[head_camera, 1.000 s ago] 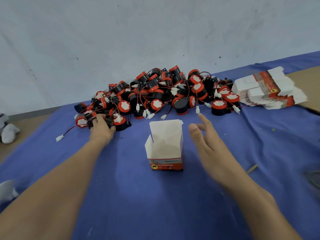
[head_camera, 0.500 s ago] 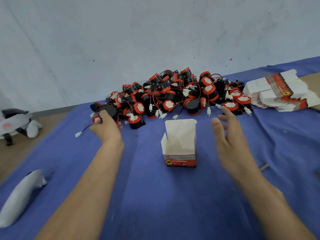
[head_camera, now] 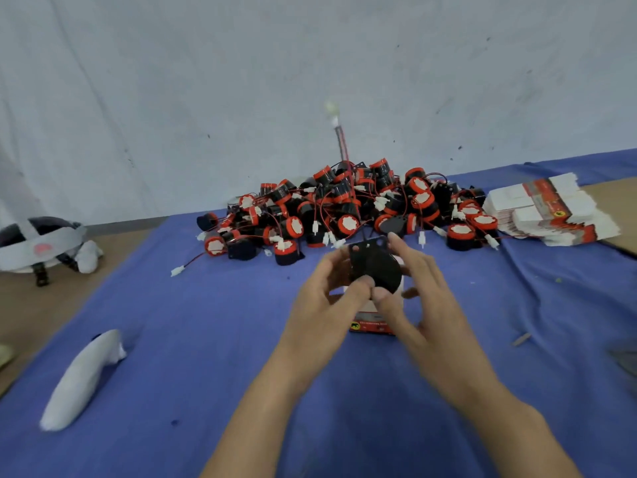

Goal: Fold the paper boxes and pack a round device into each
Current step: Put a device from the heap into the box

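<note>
At frame centre, a black round device (head_camera: 375, 270) is pinched by the curled fingers of the left hand (head_camera: 324, 305) and right hand (head_camera: 424, 305). It is held directly over the folded paper box (head_camera: 371, 326), seemingly for lowering in. Its wire (head_camera: 341, 143) stands upward.

Blue cloth (head_camera: 193, 339) under a white wall (head_camera: 206, 81); white bundle (head_camera: 81, 377) near-left, grey strapped headgear (head_camera: 41, 244) far-left.

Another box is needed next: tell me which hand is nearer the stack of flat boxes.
Right. The right hand holds the round device on the side facing the stack of flat boxes, which lies farther back and to the right; the left hand grips the device's far side, farther away.
</note>
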Available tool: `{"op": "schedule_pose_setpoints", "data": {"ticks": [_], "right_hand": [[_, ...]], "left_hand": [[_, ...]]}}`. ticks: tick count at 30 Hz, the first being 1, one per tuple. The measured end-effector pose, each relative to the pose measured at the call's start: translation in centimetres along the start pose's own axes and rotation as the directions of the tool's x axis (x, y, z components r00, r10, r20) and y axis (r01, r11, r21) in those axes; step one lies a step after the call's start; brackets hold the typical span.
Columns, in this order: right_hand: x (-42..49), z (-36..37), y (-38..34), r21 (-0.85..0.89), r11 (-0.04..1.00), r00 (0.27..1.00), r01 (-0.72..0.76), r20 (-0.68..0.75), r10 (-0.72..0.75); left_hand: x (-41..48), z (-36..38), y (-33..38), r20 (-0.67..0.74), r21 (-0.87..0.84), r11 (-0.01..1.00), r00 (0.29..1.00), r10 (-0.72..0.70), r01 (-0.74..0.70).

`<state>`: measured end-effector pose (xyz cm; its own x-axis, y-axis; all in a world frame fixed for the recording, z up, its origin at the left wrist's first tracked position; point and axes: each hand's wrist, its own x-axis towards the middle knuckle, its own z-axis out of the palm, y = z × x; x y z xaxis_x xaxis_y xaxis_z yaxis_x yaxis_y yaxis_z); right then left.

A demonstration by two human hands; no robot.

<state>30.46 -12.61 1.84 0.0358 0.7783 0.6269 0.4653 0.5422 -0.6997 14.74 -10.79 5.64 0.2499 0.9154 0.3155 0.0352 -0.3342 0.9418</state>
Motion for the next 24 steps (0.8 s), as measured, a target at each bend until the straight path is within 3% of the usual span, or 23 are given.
{"op": "schedule_pose_setpoints", "data": {"ticks": [5, 7, 9, 11, 13, 15, 19, 24], "right_hand": [[0.3, -0.1, -1.0, 0.167, 0.986, 0.998, 0.013, 0.054, -0.023], [0.3, 0.1, -1.1, 0.173, 0.985, 0.998, -0.003, 0.070, -0.009], [0.0, 0.2, -0.8, 0.090, 0.996, 0.997, -0.006, 0.076, -0.001], [-0.4, 0.4, -0.5, 0.002, 1.000, 0.996, -0.014, 0.085, 0.014], [-0.6, 0.6, -0.3, -0.040, 0.999, 0.996, -0.015, 0.087, 0.019], [-0.6, 0.7, -0.5, -0.064, 0.998, 0.996, -0.018, 0.084, 0.023], [-0.9, 0.8, -0.5, -0.068, 0.997, 0.991, -0.038, 0.125, 0.047], [-1.6, 0.7, -0.3, -0.155, 0.987, 0.981, -0.044, 0.181, 0.073]], "left_hand": [[-0.2, -1.3, 0.3, 0.165, 0.036, 0.999, 0.986, 0.012, -0.018], [-0.3, -1.1, 0.2, 0.158, 0.023, 1.000, 0.987, 0.009, -0.013], [-0.4, -1.0, 0.1, -0.088, 0.093, 0.992, 0.991, 0.097, -0.088], [-0.2, -1.9, 0.8, -0.343, 0.340, 0.899, 0.854, 0.392, -0.276], [0.2, -2.8, 1.1, -0.252, 0.558, 0.733, 0.762, 0.597, -0.389], [0.2, -3.3, 1.0, -0.051, 0.650, 0.620, 0.789, 0.613, -0.439], [0.0, -3.9, 0.2, 0.107, 0.704, 0.581, 0.870, 0.481, -0.408], [0.2, -4.1, 0.1, 0.179, 0.748, 0.491, 0.847, 0.500, -0.448]]}}
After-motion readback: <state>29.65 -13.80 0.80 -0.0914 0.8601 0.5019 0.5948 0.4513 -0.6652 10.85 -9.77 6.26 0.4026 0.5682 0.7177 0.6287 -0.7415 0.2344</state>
